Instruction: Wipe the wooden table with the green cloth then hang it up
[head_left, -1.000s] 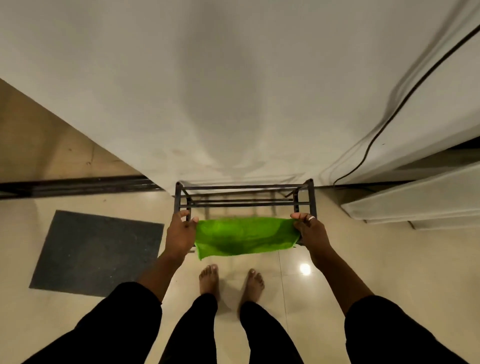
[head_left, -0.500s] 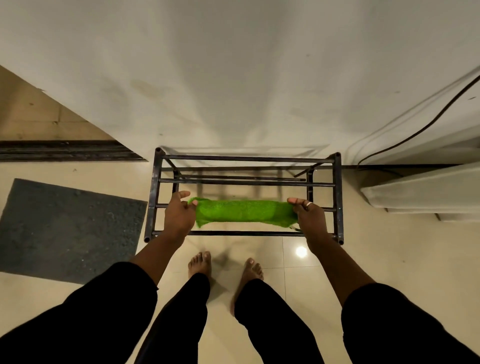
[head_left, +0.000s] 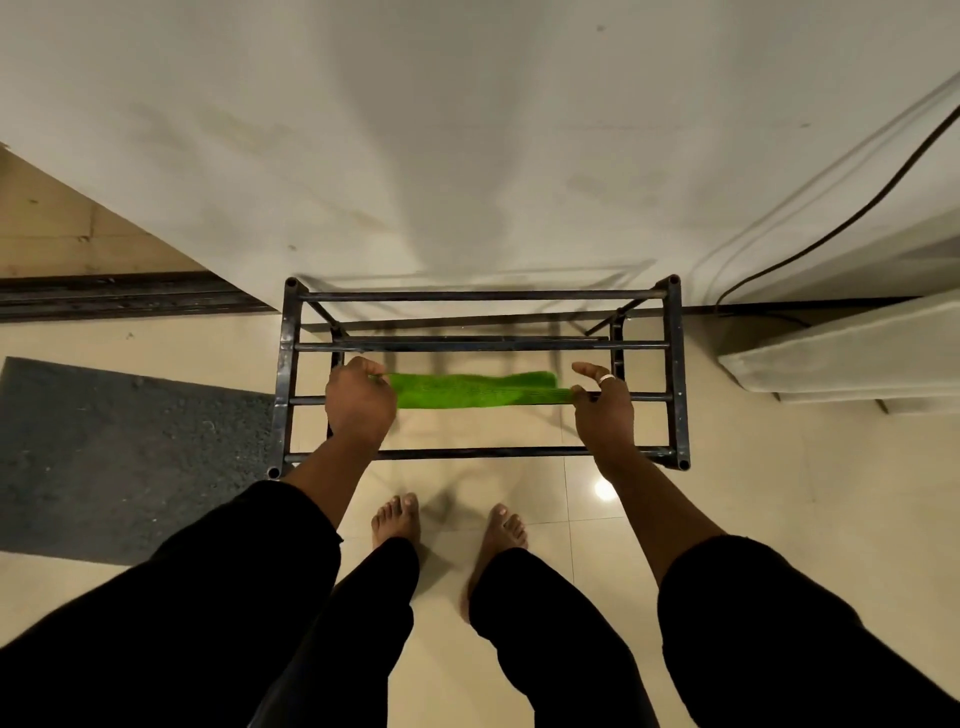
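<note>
The green cloth (head_left: 475, 391) lies stretched lengthwise over a middle bar of a low black metal rack (head_left: 680, 374) that stands against the white wall. My left hand (head_left: 359, 402) pinches the cloth's left end. My right hand (head_left: 602, 408), with a ring on one finger, pinches the right end at the bar. The cloth is folded into a narrow strip between both hands. No wooden table is in view.
A dark grey mat (head_left: 119, 457) lies on the tiled floor left of the rack. A white ledge (head_left: 841, 358) juts out at the right, and a black cable (head_left: 831, 234) runs down the wall. My bare feet (head_left: 449, 525) stand just before the rack.
Both hands have carried the cloth forward from the rack's front edge onto a middle bar. The rack looks larger and nearer as my head has moved closer.
</note>
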